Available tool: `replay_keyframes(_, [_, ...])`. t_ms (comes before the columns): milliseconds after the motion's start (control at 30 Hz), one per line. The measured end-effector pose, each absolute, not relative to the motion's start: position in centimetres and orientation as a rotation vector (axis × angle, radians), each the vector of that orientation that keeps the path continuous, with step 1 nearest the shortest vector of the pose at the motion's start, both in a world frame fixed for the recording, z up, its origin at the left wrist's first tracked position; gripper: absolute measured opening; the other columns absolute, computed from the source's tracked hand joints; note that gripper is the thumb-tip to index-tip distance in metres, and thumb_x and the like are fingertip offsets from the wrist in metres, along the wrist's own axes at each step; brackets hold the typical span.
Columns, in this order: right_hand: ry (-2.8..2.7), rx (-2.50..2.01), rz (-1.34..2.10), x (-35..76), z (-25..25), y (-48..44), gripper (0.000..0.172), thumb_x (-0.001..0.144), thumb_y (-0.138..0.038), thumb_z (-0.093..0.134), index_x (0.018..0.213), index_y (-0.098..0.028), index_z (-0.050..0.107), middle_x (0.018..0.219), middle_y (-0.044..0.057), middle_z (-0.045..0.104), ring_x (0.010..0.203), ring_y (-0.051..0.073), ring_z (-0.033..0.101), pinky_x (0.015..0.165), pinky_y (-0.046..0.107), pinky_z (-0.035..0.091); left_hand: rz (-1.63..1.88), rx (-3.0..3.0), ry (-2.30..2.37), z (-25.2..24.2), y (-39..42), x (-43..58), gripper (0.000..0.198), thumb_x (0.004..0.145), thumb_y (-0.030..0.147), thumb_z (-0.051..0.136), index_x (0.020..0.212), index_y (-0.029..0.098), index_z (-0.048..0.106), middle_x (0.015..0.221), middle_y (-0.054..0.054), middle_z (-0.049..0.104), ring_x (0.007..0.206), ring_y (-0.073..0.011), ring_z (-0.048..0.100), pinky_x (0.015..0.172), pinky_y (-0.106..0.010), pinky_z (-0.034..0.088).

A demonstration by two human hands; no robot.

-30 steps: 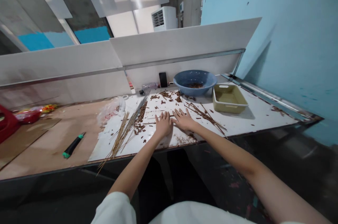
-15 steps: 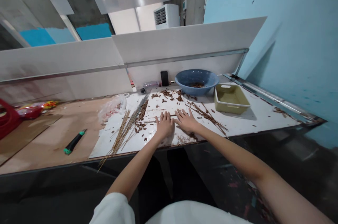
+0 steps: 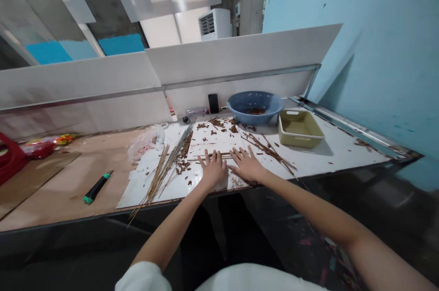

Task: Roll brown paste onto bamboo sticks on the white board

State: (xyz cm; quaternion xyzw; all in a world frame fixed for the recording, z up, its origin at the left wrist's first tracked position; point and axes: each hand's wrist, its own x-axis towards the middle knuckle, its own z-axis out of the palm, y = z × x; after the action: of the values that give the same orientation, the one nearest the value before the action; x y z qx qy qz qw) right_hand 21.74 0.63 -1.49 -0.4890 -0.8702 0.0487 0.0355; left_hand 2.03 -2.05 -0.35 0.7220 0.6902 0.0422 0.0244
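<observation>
Both hands have drawn slightly toward the near edge of the worktop point(image 3: 65, 199), which carries a white sheet point(image 3: 137, 195) at centre. At upper centre of the frame, a blue bowl point(image 3: 255, 119) stands beside a pale olive tray point(image 3: 302, 142). On the left of the sheet lies a loose bundle of thin sticks point(image 3: 159, 174). Left hand point(image 3: 212, 171) and right hand point(image 3: 247, 166) rest palm-down, open, fingers spread, just apart, clamped on nothing. One thin stick point(image 3: 196, 155) runs beneath the left fingertips. Brown chips point(image 3: 216, 128) litter the sheet around them.
</observation>
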Motion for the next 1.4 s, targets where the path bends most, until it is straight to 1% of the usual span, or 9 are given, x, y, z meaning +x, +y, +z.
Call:
replay_keyframes(133, [-2.681,-1.514,0.191,22.1,-1.9,-0.2,0.091,0.112,-0.075,0.011,0.183,-0.018,0.018,0.189,0.012,0.020,0.176,0.040,0.015,0.139,0.071,-0.005,0.090,2.258,2.115,-0.7,-2.8,1.5,0.071,0.114,0.050,0.028,0.180,0.026,0.037,0.187,-0.008,0.032,0.176,-0.0486,0.001,0.133,-0.085,0.000])
replay_keyframes(333, [-2.644,-1.629,0.182,20.7,-0.1,2.1,0.084,0.113,-0.068,0.019,0.183,-0.021,0.018,0.189,0.013,0.019,0.175,0.039,0.019,0.140,0.069,-0.001,0.105,2.180,2.158,1.0,-0.7,2.5,0.072,0.114,0.047,0.025,0.181,0.021,0.032,0.189,-0.010,0.027,0.176,-0.0462,0.007,0.136,-0.080,0.008])
replay_keyframes(467, [-2.644,-1.585,0.190,21.3,-1.2,0.2,0.089,0.112,-0.072,0.014,0.183,-0.019,0.018,0.189,0.014,0.020,0.176,0.039,0.016,0.140,0.068,-0.003,0.096,2.252,2.144,0.1,-2.7,2.1,0.072,0.115,0.049,0.027,0.181,0.021,0.035,0.187,-0.012,0.033,0.176,-0.0447,0.008,0.138,-0.077,0.007])
replay_keyframes(633, [-2.645,-1.597,0.248,21.4,-1.2,0.5,0.090,0.112,-0.073,0.012,0.183,-0.018,0.017,0.189,0.013,0.019,0.176,0.039,0.013,0.140,0.071,-0.001,0.116,2.242,2.122,-0.1,-2.4,1.3,0.070,0.114,0.047,0.029,0.181,0.027,0.035,0.186,-0.009,0.035,0.176,-0.0466,0.010,0.136,-0.081,0.007])
replay_keyframes(800, [-2.620,-1.653,0.228,21.1,-0.6,1.7,0.087,0.113,-0.071,0.012,0.184,-0.021,0.015,0.190,0.013,0.013,0.176,0.039,0.013,0.139,0.071,-0.001,0.175,2.177,2.165,0.3,-0.7,1.8,0.070,0.114,0.045,0.027,0.180,0.023,0.035,0.187,-0.011,0.031,0.176,-0.0436,0.009,0.138,-0.077,0.008])
replay_keyframes(967, [-2.675,-1.593,0.292,22.3,-1.8,-0.4,0.093,0.111,-0.075,0.012,0.184,-0.017,0.013,0.190,0.012,0.013,0.177,0.040,0.009,0.140,0.071,-0.002,0.133,2.244,2.132,-1.0,-2.8,1.2,0.072,0.114,0.049,0.029,0.180,0.021,0.036,0.186,-0.012,0.032,0.177,-0.0423,0.007,0.138,-0.076,0.004])
replay_keyframes(1167, [-2.691,-1.647,0.263,21.8,0.3,1.9,0.084,0.114,-0.070,0.021,0.183,-0.022,0.022,0.190,0.012,0.012,0.176,0.040,0.014,0.139,0.073,0.002,0.069,2.150,2.143,1.0,-0.4,1.4,0.071,0.114,0.046,0.027,0.179,0.021,0.038,0.187,-0.010,0.031,0.176,-0.0432,0.011,0.139,-0.076,0.009])
replay_keyframes(1267, [-2.688,-1.615,0.248,22.1,0.2,1.7,0.081,0.114,-0.068,0.022,0.183,-0.026,0.024,0.190,0.012,0.016,0.176,0.040,0.016,0.138,0.074,0.003,0.061,2.157,2.139,1.3,-0.4,1.2,0.070,0.114,0.046,0.027,0.179,0.022,0.038,0.187,-0.010,0.032,0.176,-0.0432,0.011,0.139,-0.076,0.010])
replay_keyframes(1400, [-2.671,-1.560,0.278,23.0,-1.5,-0.4,0.087,0.112,-0.072,0.022,0.183,-0.022,0.022,0.189,0.013,0.020,0.176,0.041,0.015,0.139,0.073,0.004,0.053,2.249,2.102,0.2,-2.4,0.3,0.069,0.114,0.047,0.030,0.179,0.023,0.039,0.186,-0.010,0.034,0.176,-0.0429,0.010,0.138,-0.077,0.008])
